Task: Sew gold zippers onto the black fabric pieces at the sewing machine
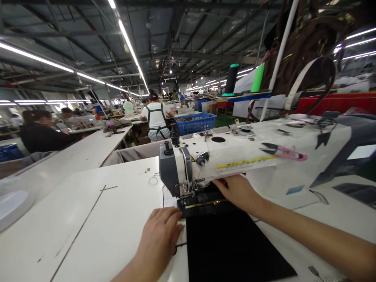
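Under the sewing machine (205, 160) on the worktop (88, 219) lies black cloth (229, 243) with a gold zip; both hands, left hand (160, 239) and right hand (237, 192), rest flat and apart, gripping nothing. No readable writing.

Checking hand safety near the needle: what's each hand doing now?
Left hand: open, flat on the black fabric edge.
Right hand: under the sewing machine arm, grip unclear.

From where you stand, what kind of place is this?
Most likely a garment or bag factory floor. An industrial sewing machine sits before the person, whose left hand and right hand guide black fabric under it, and other workers sit at long tables behind.
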Motion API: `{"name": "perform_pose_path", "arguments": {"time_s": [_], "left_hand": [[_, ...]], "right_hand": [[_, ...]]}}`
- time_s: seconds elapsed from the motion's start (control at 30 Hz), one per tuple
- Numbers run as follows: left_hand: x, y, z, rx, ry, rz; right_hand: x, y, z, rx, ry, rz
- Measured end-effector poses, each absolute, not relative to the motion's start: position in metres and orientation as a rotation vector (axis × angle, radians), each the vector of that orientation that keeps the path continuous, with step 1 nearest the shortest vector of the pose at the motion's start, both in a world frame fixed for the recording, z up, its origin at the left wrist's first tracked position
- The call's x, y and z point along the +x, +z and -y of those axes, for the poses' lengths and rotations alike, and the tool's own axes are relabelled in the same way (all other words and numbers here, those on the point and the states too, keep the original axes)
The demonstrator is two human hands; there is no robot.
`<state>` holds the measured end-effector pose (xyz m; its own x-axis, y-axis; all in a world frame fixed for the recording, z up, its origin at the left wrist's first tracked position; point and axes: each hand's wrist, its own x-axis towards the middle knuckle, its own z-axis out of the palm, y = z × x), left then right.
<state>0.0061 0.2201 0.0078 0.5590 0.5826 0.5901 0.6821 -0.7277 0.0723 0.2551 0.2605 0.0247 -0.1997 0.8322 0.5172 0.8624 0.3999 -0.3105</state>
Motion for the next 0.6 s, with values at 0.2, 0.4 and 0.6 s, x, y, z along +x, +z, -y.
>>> {"name": "perform_pose_path", "arguments": {"time_s": [0.2,0.4,0.6], "left_hand": [[0.009,0.007,-0.242,-2.734,-0.753,1.093],[0.012,0.023,-0.243,-2.756,-0.780,1.413],[0.010,0.012,-0.238,-2.794,-0.861,1.260]], "right_hand": [[0.207,0.006,-0.194,-1.105,-0.120,2.337],[0.186,0.005,-0.217,-1.377,-0.026,2.386],[0.190,-0.002,-0.216,-1.247,0.048,2.371]]}}
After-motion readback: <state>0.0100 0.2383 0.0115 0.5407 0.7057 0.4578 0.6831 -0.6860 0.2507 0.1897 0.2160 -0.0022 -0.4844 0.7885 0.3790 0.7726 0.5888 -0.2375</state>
